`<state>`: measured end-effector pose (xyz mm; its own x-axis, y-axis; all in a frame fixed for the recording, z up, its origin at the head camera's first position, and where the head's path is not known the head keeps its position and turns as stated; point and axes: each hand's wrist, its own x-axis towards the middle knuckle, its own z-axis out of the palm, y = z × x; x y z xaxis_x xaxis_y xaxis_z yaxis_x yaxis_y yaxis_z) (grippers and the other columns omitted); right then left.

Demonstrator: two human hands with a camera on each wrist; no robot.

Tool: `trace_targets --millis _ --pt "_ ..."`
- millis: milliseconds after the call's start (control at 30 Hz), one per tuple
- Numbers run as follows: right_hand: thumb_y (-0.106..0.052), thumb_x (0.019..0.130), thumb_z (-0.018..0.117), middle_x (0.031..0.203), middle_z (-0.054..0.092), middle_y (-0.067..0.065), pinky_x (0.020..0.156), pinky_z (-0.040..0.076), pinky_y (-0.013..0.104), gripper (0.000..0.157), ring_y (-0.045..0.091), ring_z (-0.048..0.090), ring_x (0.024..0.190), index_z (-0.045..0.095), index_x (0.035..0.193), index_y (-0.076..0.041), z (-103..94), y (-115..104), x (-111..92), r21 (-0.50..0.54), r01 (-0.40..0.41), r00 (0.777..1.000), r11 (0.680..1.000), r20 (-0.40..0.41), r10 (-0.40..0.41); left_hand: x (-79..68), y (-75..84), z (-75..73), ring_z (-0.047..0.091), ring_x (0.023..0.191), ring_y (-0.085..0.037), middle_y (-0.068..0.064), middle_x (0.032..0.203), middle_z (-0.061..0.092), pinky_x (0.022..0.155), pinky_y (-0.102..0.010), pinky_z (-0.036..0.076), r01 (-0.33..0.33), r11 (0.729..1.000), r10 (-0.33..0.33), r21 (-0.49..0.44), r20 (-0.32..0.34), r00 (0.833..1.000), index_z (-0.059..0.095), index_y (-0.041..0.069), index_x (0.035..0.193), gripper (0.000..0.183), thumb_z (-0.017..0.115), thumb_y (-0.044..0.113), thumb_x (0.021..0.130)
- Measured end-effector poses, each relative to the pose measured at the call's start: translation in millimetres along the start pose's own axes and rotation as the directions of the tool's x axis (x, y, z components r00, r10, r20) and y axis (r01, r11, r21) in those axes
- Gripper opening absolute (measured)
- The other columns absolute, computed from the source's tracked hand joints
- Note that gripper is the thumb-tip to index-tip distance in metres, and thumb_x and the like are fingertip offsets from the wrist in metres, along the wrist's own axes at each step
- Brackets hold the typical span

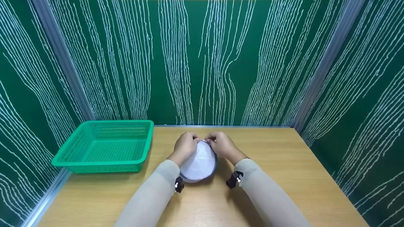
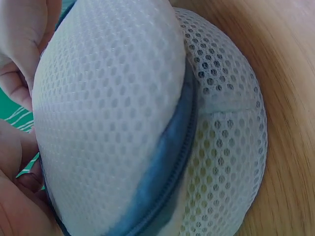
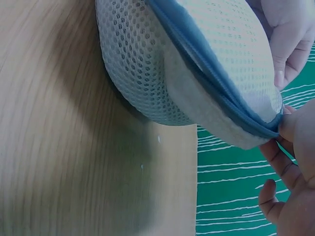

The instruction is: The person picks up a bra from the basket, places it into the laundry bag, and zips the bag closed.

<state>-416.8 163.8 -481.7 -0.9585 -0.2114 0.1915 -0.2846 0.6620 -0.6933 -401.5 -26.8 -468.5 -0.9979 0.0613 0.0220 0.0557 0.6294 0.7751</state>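
A round white mesh laundry bag [image 1: 199, 162] with a blue-grey zipper band stands tilted on the table, its domed side filling much of the left wrist view. My left hand [image 1: 187, 146] pinches its far edge, close to the middle of that edge. Just to the right, my right hand [image 1: 223, 146] pinches the same rim; in the right wrist view its fingertips hold the end of the blue zipper band [image 3: 202, 69]. Zipper teeth run along the band [image 2: 172, 162] in the left wrist view. Whether a zipper pull lies between the fingers is hidden.
A green plastic basket [image 1: 145, 157] stands at the table's left rear. The wooden table [image 1: 271, 157] backs onto green panels [image 1: 199, 94] with white wavy lines, framed by metal posts. Each wrist carries a small black camera [image 1: 233, 179].
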Motion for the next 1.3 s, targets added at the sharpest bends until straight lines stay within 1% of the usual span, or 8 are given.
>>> trace_targets --millis 267,467,600,833,967,1133,1200,1300 --pt "-0.005 0.109 0.073 0.111 0.085 0.006 0.1 0.068 0.041 0.015 0.025 0.079 0.11 0.085 0.108 -0.013 -4.8 1 0 0.009 -0.008 1.0 1.0 -0.01 0.008 -0.1 -3.0 -4.6 0.07 0.113 -0.026 -0.008 0.12 0.074 0.106 -0.048 0.063 0.047 0.999 -0.047 0.004 -0.012 0.999 0.076 0.012 0.121 0.019 0.06 0.021 0.119" --pt "-0.005 0.109 0.073 0.11 0.085 0.008 0.102 0.067 0.045 0.013 0.026 0.078 0.111 0.084 0.107 -0.011 -7.1 5 0 0.005 0.017 0.999 1.0 -0.029 -0.017 1.1 -9.2 -9.0 0.07 0.11 -0.025 -0.006 0.115 0.075 0.103 -0.048 0.061 0.073 0.997 -0.071 0.034 -0.053 0.996 0.077 0.013 0.11 0.021 0.059 0.021 0.119" --pt "-0.006 0.111 0.072 0.112 0.084 0.008 0.106 0.066 0.045 0.014 0.025 0.078 0.113 0.084 0.108 -0.012 -10.9 7 -2 0.012 -0.022 1.0 1.0 -0.018 0.022 0.6 -16.2 -12.4 0.07 0.108 -0.024 -0.006 0.111 0.074 0.101 -0.047 0.061 0.086 0.996 -0.084 0.016 -0.078 0.993 0.075 0.012 0.107 0.023 0.058 0.02 0.119" --pt "-0.005 0.111 0.071 0.112 0.084 0.009 0.107 0.066 0.046 0.014 0.028 0.078 0.116 0.084 0.109 -0.011 -14.1 10 -1 0.007 -0.033 0.999 0.999 -0.031 0.033 2.4 -29.4 -14.8 0.057 0.088 -0.024 -0.005 0.091 0.057 0.079 -0.039 0.049 0.088 0.995 -0.092 -0.043 -0.107 0.99 0.06 0.012 0.089 0.029 0.057 0.016 0.117" --pt "-0.006 0.111 0.07 0.113 0.083 0.008 0.106 0.066 0.045 0.015 0.027 0.077 0.116 0.084 0.109 -0.012 -12.3 9 -1 0.019 -0.048 0.998 0.999 -0.03 0.048 4.6 -32.5 -14.8 0.059 0.089 -0.025 -0.006 0.092 0.059 0.079 -0.04 0.049 0.1 0.993 -0.106 -0.068 -0.108 0.988 0.064 0.012 0.091 0.028 0.058 0.018 0.117" --pt "-0.007 0.112 0.071 0.113 0.083 0.009 0.104 0.067 0.044 0.014 0.026 0.077 0.114 0.084 0.111 -0.011 -8.2 7 0 0.036 -0.064 0.997 0.997 -0.031 0.065 5.2 -27.6 -13.8 0.075 0.11 -0.026 -0.006 0.115 0.08 0.1 -0.047 0.062 0.089 0.989 -0.074 0.12 -0.12 0.99 0.082 0.013 0.115 0.027 0.061 0.03 0.118" --pt "-0.007 0.111 0.071 0.113 0.083 0.009 0.102 0.067 0.043 0.014 0.026 0.077 0.112 0.084 0.111 -0.011 -6.1 6 0 0.038 -0.062 0.997 0.997 -0.041 0.064 4.4 -22.7 -12.8 0.076 0.119 -0.027 -0.005 0.124 0.082 0.109 -0.049 0.061 0.073 0.974 -0.049 0.214 -0.117 0.992 0.084 0.015 0.125 0.031 0.061 0.034 0.118" --pt "-0.006 0.11 0.073 0.112 0.084 0.01 0.1 0.068 0.043 0.013 0.026 0.078 0.111 0.085 0.111 -0.009 -3.3 5 0 0.038 -0.036 0.998 0.999 -0.058 0.038 2.2 -14.4 -10.8 0.075 0.127 -0.03 -0.007 0.13 0.081 0.115 -0.051 0.059 0.034 0.96 -0.006 0.276 -0.1 0.995 0.083 0.015 0.133 0.033 0.062 0.036 0.118"
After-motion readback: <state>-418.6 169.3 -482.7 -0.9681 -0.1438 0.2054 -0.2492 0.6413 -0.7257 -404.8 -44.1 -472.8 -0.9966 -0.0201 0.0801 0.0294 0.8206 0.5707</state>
